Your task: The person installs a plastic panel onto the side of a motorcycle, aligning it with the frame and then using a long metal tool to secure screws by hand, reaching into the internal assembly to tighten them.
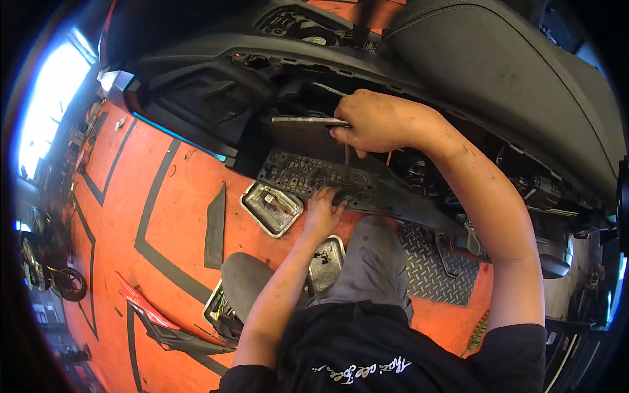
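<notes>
My right hand is closed around a metal socket wrench, whose bar sticks out to the left and whose shaft points down at the scooter's footboard. Textured and dirty, the footboard runs along the side of the dark scooter body. My left hand rests at its near edge, close to the lower end of the shaft. Its fingers reach onto the board and the thumb stands apart. Whether a small part lies under those fingertips is hidden.
A metal tray with small tools and parts lies below the footboard. Another tray with dark bolts sits between my knees. A red-and-black fairing panel lies on the orange floor to the left. The scooter seat overhangs at upper right.
</notes>
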`<state>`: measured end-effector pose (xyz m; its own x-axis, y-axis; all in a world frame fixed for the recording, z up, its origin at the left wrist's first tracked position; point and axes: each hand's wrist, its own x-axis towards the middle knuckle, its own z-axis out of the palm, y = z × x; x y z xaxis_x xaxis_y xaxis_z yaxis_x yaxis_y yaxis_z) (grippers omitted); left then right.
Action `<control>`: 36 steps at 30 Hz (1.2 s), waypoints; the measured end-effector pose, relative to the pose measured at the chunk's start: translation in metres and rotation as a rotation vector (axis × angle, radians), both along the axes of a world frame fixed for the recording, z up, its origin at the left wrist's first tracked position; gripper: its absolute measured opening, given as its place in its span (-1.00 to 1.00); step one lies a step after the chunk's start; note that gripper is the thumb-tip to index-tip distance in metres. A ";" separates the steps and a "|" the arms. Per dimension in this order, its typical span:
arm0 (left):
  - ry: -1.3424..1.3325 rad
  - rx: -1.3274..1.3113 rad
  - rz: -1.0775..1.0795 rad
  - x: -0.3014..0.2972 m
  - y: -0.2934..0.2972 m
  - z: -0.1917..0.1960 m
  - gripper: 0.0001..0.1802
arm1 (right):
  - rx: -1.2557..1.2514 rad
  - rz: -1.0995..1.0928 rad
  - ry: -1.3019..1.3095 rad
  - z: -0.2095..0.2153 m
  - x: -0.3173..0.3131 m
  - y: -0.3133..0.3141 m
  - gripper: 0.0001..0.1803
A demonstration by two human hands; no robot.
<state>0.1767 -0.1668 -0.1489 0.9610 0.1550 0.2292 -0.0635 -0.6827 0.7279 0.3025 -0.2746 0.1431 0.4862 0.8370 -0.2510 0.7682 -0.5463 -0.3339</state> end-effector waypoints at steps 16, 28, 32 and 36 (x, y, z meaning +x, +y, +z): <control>-0.120 -0.109 0.048 0.012 -0.012 -0.017 -0.65 | 0.043 -0.042 0.062 0.010 0.006 -0.016 -0.65; -0.105 -0.069 0.117 0.015 0.003 -0.015 -0.73 | 0.054 0.049 0.102 0.005 0.003 0.008 -0.62; -0.008 -0.107 0.081 0.021 -0.019 0.007 -0.70 | 0.088 0.025 0.088 -0.003 0.017 -0.011 -0.64; -0.022 0.034 0.066 0.024 -0.005 -0.025 -0.64 | 0.083 0.035 0.108 0.003 0.005 -0.011 -0.66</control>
